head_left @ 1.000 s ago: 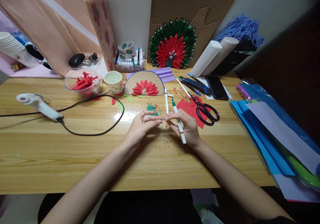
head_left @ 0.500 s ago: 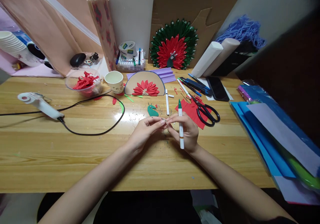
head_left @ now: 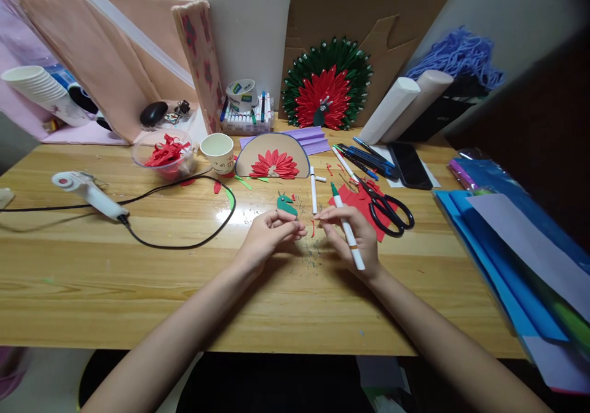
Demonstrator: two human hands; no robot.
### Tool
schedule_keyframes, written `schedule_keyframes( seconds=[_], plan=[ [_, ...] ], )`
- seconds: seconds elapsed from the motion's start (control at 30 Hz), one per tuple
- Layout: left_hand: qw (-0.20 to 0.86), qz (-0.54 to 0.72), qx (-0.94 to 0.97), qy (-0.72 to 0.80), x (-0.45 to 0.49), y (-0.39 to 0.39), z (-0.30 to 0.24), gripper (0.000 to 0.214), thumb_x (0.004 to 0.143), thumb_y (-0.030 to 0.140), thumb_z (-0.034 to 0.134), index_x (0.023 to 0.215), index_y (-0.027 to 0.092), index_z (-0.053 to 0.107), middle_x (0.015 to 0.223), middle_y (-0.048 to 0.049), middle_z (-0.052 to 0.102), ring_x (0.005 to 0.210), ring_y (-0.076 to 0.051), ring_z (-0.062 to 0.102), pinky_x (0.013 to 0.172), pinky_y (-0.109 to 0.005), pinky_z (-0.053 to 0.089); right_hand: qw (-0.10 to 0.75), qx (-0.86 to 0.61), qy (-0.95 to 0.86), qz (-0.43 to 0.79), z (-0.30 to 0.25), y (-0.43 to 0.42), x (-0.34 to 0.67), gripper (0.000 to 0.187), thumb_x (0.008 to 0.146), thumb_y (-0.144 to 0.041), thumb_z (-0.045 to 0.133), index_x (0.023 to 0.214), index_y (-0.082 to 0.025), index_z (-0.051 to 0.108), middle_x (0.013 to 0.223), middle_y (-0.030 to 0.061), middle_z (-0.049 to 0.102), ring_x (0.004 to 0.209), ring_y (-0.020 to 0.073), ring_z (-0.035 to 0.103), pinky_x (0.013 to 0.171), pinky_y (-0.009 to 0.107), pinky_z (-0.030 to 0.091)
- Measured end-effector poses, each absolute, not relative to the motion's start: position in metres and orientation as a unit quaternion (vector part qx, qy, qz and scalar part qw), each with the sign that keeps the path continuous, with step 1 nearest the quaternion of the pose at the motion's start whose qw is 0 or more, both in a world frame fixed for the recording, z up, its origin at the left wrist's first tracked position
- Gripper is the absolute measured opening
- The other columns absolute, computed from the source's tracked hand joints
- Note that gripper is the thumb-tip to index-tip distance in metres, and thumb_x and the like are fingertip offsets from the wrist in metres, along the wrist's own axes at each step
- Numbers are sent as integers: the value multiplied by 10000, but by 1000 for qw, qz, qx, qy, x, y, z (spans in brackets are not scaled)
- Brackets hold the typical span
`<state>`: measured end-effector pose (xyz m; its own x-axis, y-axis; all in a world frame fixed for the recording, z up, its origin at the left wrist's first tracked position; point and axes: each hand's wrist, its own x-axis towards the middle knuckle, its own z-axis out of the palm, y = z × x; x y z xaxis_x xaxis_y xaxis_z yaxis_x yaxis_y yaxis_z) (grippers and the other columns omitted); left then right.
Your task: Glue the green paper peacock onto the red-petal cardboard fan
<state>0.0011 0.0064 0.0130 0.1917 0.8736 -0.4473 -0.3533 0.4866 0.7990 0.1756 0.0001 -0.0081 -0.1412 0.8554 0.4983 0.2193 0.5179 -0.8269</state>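
Note:
My right hand point(head_left: 357, 235) is closed on a white marker point(head_left: 346, 225) with a green tip, which slants across the fingers, tip up. Its thumb and forefinger are also near each other; any tiny thing there is too small to make out. My left hand point(head_left: 270, 235) has its fingers curled in a pinch, and what they hold, if anything, is hidden. Just beyond it lies a green paper bird shape point(head_left: 286, 203) with an eye and a beak. Between the hands a thin red scrap point(head_left: 313, 227) rests on the table. Another white marker point(head_left: 314, 192) lies beside its cap point(head_left: 321, 180).
Black-handled scissors point(head_left: 385, 207) lie over red paper point(head_left: 343, 195) on the right. Behind stands a half-round card point(head_left: 271, 144) with red petals. A glue gun point(head_left: 92, 196) with a looping cable, a paper cup point(head_left: 217, 149) and a tub point(head_left: 138, 152) of red strips are on the left.
My hands have moved apart, the right one shifting rightward. The marker in it now leans more. A red scrap shows between the hands, and the whole view has shifted slightly.

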Motion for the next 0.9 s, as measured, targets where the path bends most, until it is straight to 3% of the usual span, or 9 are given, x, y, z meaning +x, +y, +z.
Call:
schedule_keyframes(
  seconds=[0.13,0.2,0.43,0.9],
  plan=[
    [714,433,276,476,-1,8,11,194,627,196,761,762,108,654,714,-53,706,658,-120,668,714,-245,526,524,-366,-681,359,-6,1,184,253,923,-304,406,1033,-239,625,843,37,649,729,171,610,671,350,509],
    [713,436,276,475,-1,8,10,186,639,209,759,767,107,669,721,-57,710,660,-121,670,717,-246,526,530,-350,-670,384,-4,2,187,254,912,-332,422,1038,-234,621,819,35,634,730,174,606,653,340,511],
    [720,434,276,465,0,8,10,212,633,235,774,774,101,691,728,-57,717,662,-115,667,694,-221,521,502,-336,-669,433,-5,2,187,91,846,-261,564,923,-213,559,792,28,628,706,150,644,640,284,537],
    [723,430,277,464,0,8,9,225,607,231,790,765,105,691,711,-45,719,648,-113,669,700,-225,525,481,-346,-675,440,-11,4,190,115,848,-199,551,957,-223,573,829,25,627,756,155,633,672,284,510]
  ],
)
